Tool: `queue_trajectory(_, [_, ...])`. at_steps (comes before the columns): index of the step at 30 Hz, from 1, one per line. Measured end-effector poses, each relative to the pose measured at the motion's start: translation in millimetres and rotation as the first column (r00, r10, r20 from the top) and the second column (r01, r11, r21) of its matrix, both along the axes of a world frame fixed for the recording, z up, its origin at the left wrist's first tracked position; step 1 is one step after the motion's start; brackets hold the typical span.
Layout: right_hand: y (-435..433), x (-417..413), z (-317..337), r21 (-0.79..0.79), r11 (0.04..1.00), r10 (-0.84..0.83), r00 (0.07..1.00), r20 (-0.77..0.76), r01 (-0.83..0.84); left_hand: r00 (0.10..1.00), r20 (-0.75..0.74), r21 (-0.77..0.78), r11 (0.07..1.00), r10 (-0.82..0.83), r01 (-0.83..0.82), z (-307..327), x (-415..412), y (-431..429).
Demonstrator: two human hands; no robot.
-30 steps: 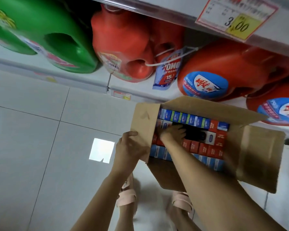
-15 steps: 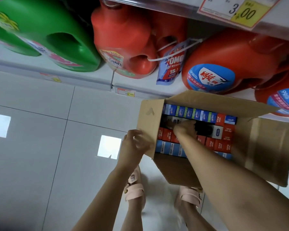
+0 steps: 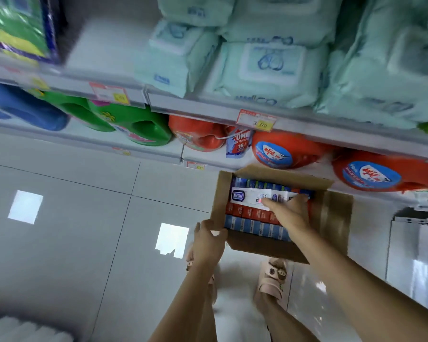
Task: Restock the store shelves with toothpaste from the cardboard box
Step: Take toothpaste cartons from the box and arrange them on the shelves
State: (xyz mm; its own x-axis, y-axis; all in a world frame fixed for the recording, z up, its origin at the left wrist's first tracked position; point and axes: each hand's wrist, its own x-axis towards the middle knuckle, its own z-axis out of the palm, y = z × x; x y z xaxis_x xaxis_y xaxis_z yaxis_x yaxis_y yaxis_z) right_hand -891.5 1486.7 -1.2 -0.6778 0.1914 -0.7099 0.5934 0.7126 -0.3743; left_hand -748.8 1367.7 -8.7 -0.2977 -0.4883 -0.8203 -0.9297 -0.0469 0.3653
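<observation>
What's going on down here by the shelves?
A person is unpacking toothpaste from a cardboard box on the floor beside the bottom shelf. The left hand grips the box's side flap. The right hand holds one white toothpaste carton over the red and blue cartons packed inside.

I see the open cardboard box (image 3: 220,193) on the floor, packed with red and blue toothpaste cartons (image 3: 252,213). A white carton (image 3: 252,196) sits crosswise above them.

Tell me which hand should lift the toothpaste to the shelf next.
Right. The right hand grips the white toothpaste carton over the box, while the left hand holds the side flap, probably steadying it.
</observation>
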Motion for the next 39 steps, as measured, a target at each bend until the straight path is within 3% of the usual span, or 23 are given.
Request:
queue_trajectory(2, [7,-4,53,-0.082,0.997,-0.002,1.0,-0.023,0.0,0.977,-0.064,0.186,0.965,0.202,-0.187,46,-11,6])
queue_trajectory(4, [16,-4,102,-0.22,0.976,0.003,1.0,-0.014,-0.006,0.878,-0.103,0.486,0.794,0.468,-0.366,85,-18,14])
queue_trajectory(6, [27,-2,140,-0.37,0.929,0.016,0.999,0.049,0.003,0.77,-0.092,0.676,0.607,0.632,-0.418,116,-24,23])
queue_trajectory(9, [46,-2,193,-0.535,0.843,0.031,0.988,0.153,0.056,0.601,-0.065,0.801,0.401,0.796,-0.444,151,-31,34])
queue_trajectory(11, [63,-3,227,-0.602,0.796,0.047,0.984,0.171,0.066,0.511,-0.102,0.868,0.327,0.854,-0.373,179,-34,42])
queue_trajectory(15, [96,-1,279,-0.698,0.714,0.059,0.99,0.127,0.046,0.429,-0.197,0.901,0.335,0.882,-0.276,240,-40,59])
queue_trajectory(19, [109,1,332,-0.802,0.597,0.046,0.998,0.033,-0.001,0.445,-0.308,0.829,0.467,0.841,-0.308,296,-50,71])
queue_trajectory(24, [107,3,386,-0.816,0.557,0.058,0.988,-0.144,-0.151,0.442,-0.457,0.731,0.609,0.772,-0.308,367,-61,77])
queue_trajectory(28, [100,1,422,-0.839,0.517,0.007,0.98,-0.197,-0.172,0.355,-0.499,0.738,0.602,0.791,-0.304,405,-62,75])
queue_trajectory(33, [91,4,454,-0.852,0.493,-0.073,0.968,-0.24,-0.174,0.343,-0.571,0.7,0.661,0.746,-0.27,438,-57,66])
queue_trajectory(39, [78,15,471,-0.845,0.515,-0.137,0.959,-0.249,-0.146,0.308,-0.556,0.723,0.632,0.772,-0.278,471,-49,59])
